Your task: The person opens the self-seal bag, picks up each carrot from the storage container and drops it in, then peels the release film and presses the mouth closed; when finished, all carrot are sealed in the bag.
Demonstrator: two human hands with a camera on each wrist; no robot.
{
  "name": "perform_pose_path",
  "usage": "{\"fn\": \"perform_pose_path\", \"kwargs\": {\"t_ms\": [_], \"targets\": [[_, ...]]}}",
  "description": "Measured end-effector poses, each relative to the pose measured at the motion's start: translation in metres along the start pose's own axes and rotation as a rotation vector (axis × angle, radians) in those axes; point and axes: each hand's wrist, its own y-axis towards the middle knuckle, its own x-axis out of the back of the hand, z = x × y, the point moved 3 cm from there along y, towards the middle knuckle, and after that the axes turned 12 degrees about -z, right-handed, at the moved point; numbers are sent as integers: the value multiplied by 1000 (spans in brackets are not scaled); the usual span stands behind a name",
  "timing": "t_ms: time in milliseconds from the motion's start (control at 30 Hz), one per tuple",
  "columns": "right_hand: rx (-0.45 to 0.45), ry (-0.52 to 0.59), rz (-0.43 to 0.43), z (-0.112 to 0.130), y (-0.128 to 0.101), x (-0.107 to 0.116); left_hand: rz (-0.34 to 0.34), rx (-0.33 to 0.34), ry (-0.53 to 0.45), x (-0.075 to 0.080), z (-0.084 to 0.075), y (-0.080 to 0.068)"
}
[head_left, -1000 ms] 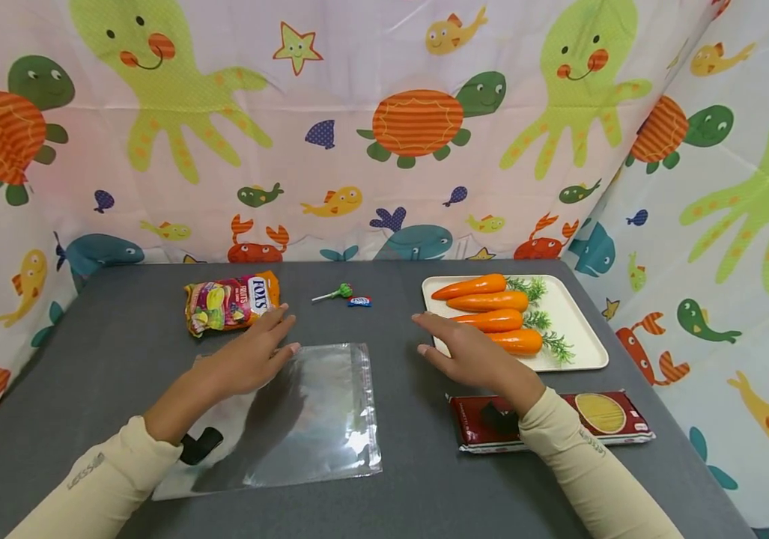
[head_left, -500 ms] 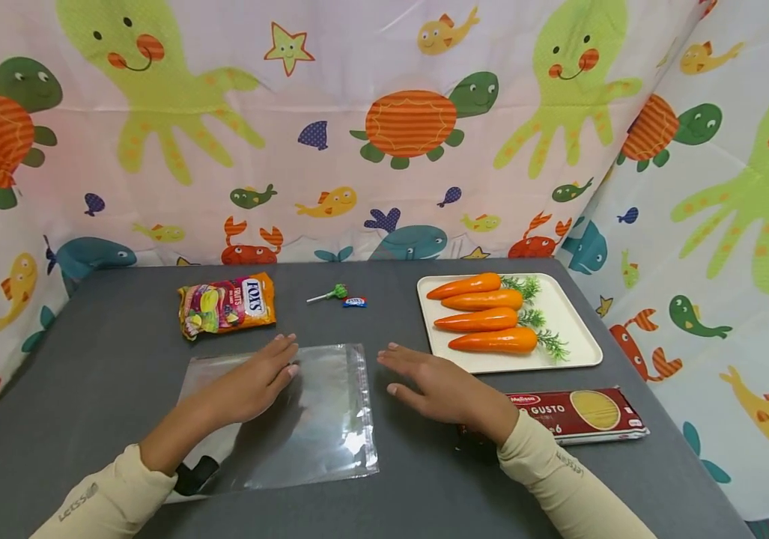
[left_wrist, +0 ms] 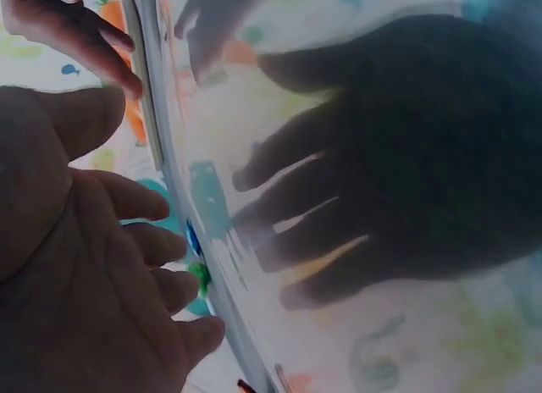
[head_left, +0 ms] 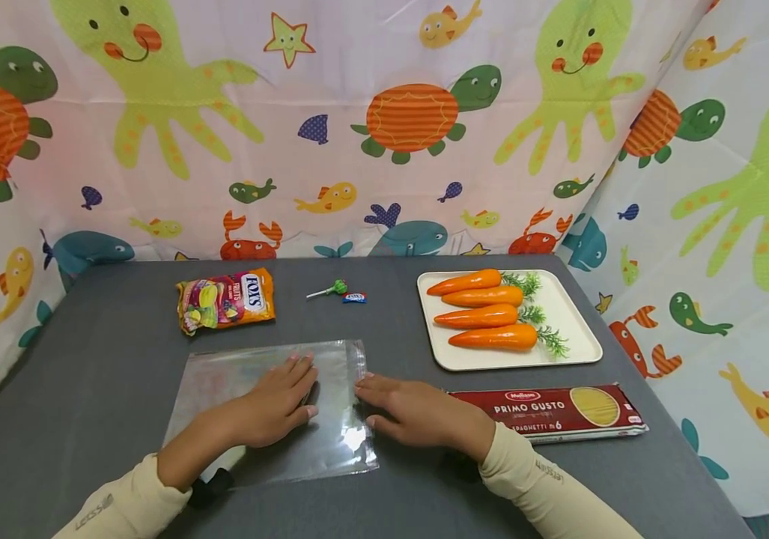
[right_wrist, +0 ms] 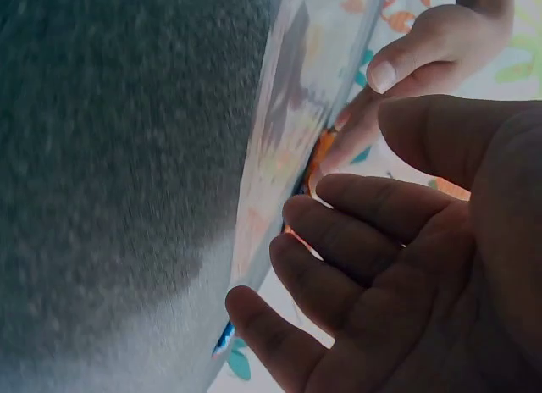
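We see left hand [head_left: 275, 408], loosely outstretched, over clear bag [head_left: 333, 438]; right hand [head_left: 424, 415], likewise outstretched, at bag's edge; contact unclear.

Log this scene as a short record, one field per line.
Left hand: over a flat clear plastic bag, contact unclear
Right hand: at the bag's right edge, contact unclear
Far left: orange-and-red candy packet
Far middle: green-headed lollipop on a white stick, beside a small blue wrapped sweet
Far right: four orange carrots on a cream rectangular tray
Near right: long dark red spaghetti packet
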Motion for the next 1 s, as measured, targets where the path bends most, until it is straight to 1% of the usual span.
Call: {"fn": "perform_pose_path", "kwargs": {"t_ms": [100,167,300,433,533,633,800,1000], "targets": [[-6,-17,23,1,1,-5,28,18,8,-3,-3,3],[1,-26,35,2,1,-7,28,23,8,-5,-5,5],[24,-44,54,2,2,-11,10,13,-1,-9,-8,11],[31,-50,64,3,3,-12,24,30,31,-14,-9,15],[32,-46,66,3,4,-13,46,36,56,-15,-12,14],[28,-42,70,3,4,-13,53,33,69,-15,-14,12],[14,-37,81,3,4,-12,42,34,86,-16,-12,9],[14,-50,70,3,3,-12,27,24,103,-18,-13,8]]}}
